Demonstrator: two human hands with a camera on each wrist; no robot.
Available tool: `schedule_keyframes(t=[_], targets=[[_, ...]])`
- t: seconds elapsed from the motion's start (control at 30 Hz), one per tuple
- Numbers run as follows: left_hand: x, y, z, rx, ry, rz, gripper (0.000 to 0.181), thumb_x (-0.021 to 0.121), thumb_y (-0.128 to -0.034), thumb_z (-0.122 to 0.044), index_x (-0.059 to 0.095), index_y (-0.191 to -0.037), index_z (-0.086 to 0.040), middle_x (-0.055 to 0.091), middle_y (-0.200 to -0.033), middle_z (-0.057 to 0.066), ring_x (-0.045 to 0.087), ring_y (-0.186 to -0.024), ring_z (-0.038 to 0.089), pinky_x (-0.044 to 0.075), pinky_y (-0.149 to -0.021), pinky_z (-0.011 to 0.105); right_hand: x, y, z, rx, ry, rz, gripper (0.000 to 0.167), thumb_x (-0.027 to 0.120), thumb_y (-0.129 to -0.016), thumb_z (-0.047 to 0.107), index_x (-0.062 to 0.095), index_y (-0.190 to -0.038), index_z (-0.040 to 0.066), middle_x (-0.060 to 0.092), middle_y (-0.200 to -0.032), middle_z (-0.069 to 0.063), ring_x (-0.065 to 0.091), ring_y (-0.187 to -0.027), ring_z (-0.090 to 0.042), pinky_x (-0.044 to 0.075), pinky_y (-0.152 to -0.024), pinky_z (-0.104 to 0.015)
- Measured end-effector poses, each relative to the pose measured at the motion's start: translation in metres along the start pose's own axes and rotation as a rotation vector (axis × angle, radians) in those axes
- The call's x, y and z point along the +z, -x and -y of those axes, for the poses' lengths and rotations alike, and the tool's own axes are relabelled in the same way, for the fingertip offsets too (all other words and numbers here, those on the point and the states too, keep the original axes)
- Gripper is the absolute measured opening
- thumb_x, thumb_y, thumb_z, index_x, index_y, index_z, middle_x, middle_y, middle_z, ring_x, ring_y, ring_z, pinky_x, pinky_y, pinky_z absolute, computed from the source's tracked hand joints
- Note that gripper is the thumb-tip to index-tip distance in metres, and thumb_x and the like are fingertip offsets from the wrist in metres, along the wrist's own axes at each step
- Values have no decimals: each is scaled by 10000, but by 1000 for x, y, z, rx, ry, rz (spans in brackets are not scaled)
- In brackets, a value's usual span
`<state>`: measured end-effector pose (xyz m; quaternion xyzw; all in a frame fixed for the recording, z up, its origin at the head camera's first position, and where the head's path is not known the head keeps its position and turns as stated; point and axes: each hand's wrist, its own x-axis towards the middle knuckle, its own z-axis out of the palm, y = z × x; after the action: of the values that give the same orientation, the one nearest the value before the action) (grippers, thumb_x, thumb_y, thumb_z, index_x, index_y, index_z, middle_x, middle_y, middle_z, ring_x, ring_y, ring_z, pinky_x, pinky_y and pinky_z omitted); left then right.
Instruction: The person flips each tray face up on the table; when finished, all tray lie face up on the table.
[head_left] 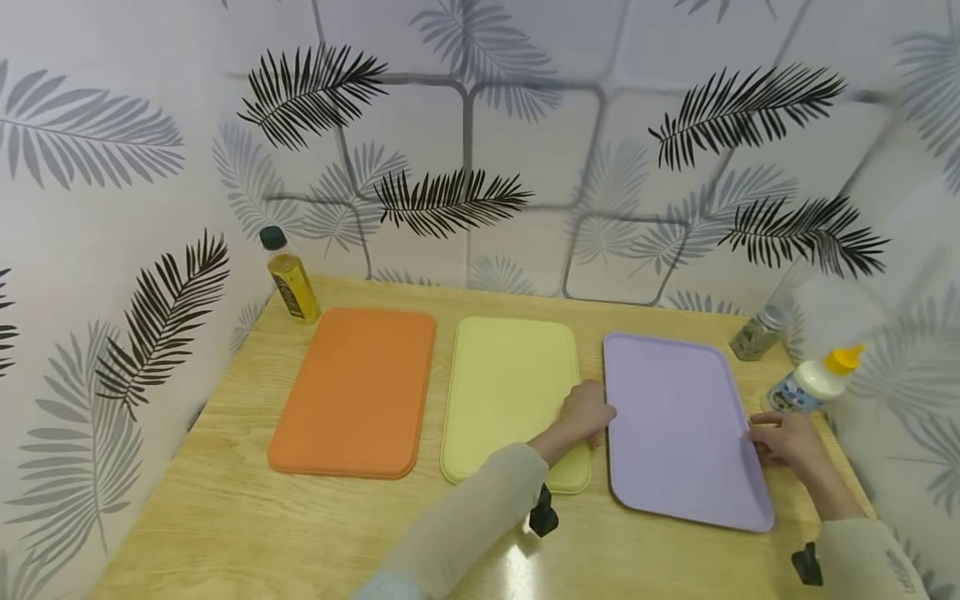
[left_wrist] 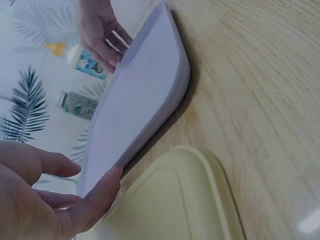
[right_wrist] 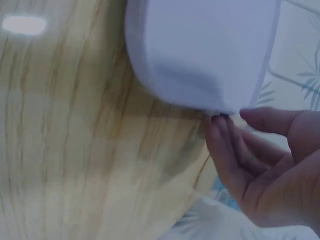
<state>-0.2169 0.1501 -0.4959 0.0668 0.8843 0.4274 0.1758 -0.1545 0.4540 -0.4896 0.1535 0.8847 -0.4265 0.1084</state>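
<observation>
A shallow purple tray [head_left: 678, 425] with a raised rim lies at the right of the table, a dark shadow under its left edge. My left hand [head_left: 587, 410] is at the middle of its left edge, over the yellow tray's side. In the left wrist view, the left thumb and fingers [left_wrist: 102, 192] are at the purple rim. My right hand [head_left: 787, 442] pinches the opposite edge. The right wrist view shows the right thumb [right_wrist: 267, 120] on the rim and curled fingers [right_wrist: 225, 145] below it. Beside the purple tray lies a yellow tray [head_left: 510, 392].
An orange tray [head_left: 356, 392] lies on the left of the wooden table [head_left: 285, 533]. Behind it stands a bottle of yellow oil [head_left: 292, 283] with a dark cap. At the right edge stand a small glass jar [head_left: 757, 335] and a white bottle with a yellow nozzle [head_left: 808, 385]. Patterned walls border the table.
</observation>
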Motion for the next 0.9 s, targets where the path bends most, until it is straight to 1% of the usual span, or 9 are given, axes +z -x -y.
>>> schedule_keyframes(t=[0.1,0.2,0.27,0.3,0.4,0.5,0.67,0.77,0.9], targets=[[-11,5,4,4,58,-4,353,607,-888,-69,590,-1236,-12,675,-950,85,629,-477,202,474,-401,210,5,4,8,-23,203,-132,475,518,-883,118,485,-1220,-216,681,-751,-172,632,-637,-209,520,-527,-332],[-25,8,10,55,122,-31,478,583,-892,-58,508,-1361,-6,666,-997,108,571,-458,162,447,-411,190,10,4,19,-64,346,-249,432,513,-869,151,580,-1179,-143,667,-917,-283,619,-676,-281,431,-484,-329],[-34,10,17,107,156,-55,479,562,-891,-47,491,-1358,31,626,-896,96,512,-481,123,403,-446,160,16,3,26,-100,347,-291,398,517,-873,137,606,-1149,-135,663,-976,-299,633,-682,-272,432,-484,-315],[-38,10,22,127,183,-65,481,552,-890,-38,481,-1358,47,598,-862,89,488,-496,106,400,-464,154,20,2,30,-118,324,-301,384,518,-875,125,612,-1139,-138,682,-921,-273,641,-654,-245,443,-484,-305],[-52,11,37,166,249,-85,449,528,-910,-24,468,-1340,91,558,-1006,130,473,-578,87,419,-534,157,35,-2,42,-157,235,-307,371,512,-879,90,606,-1139,-158,706,-795,-206,661,-603,-187,476,-480,-263],[-66,12,49,173,286,-100,423,519,-917,-15,475,-1320,106,528,-1127,194,499,-693,118,458,-608,180,49,-7,56,-186,179,-288,365,503,-887,71,599,-1151,-162,705,-823,-224,681,-633,-215,494,-483,-233],[-90,13,63,180,309,-134,420,514,-927,-47,479,-1320,96,497,-1231,257,526,-1000,274,495,-802,317,69,-11,78,-219,170,-234,373,506,-906,84,593,-1182,-150,696,-909,-262,696,-703,-273,499,-509,-228],[-102,12,71,172,325,-165,415,506,-938,-53,474,-1325,94,484,-1251,268,526,-1082,358,507,-863,404,78,-12,88,-220,167,-202,389,508,-912,104,591,-1216,-124,692,-962,-264,699,-743,-299,506,-528,-238],[-116,10,82,142,294,-225,418,504,-948,-53,472,-1345,76,482,-1268,260,497,-1129,374,493,-890,433,89,-14,102,-220,170,-171,403,502,-932,130,579,-1271,-73,689,-1028,-243,696,-797,-317,498,-554,-263]])
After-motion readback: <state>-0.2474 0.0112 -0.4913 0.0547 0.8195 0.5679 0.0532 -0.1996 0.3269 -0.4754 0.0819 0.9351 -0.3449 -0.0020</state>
